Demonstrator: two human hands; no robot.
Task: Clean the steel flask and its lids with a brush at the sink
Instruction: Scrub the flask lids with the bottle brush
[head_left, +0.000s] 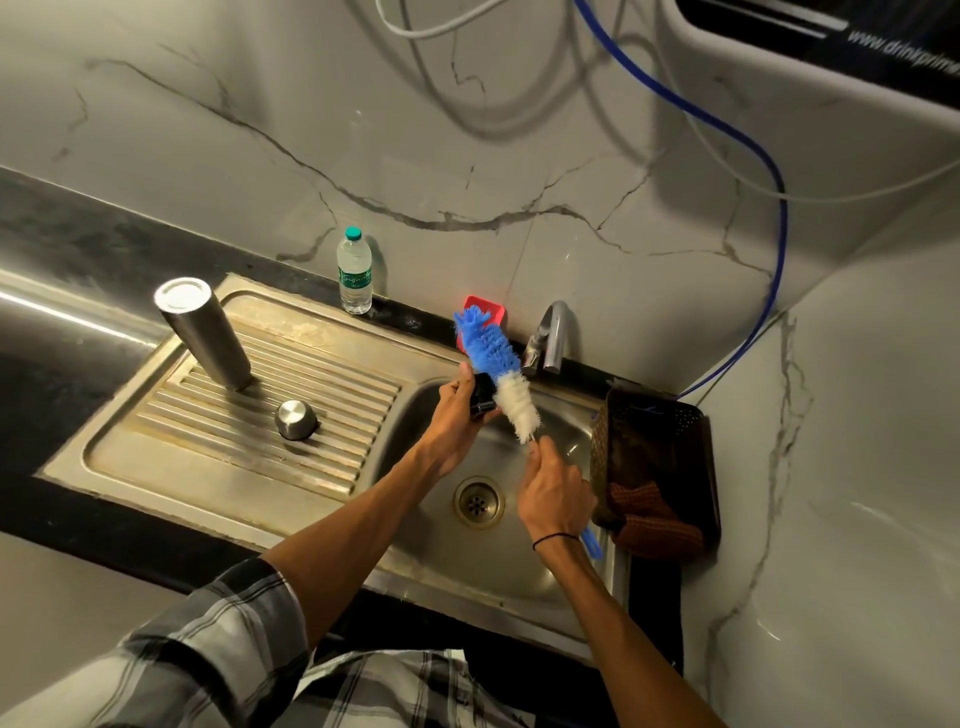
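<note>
Left grip (457, 410) clutched the black lid (483, 401); right grip (553, 493) clasped the brush (501, 371), scrubbing it. Steel lid (296, 420) likely next.

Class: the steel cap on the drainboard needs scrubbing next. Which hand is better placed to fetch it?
Left. The left hand, holding only the small black lid, is nearer the steel cap; the right hand grips the brush.

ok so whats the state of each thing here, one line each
steel flask: upside down on the drainboard, lid off
steel cap: dome up on the drainboard
black lid: gripped in the left hand, over the basin
bottle brush: held by the right hand, bristles against the black lid
tap: no water seen running
water bottle: upright, capped
</note>
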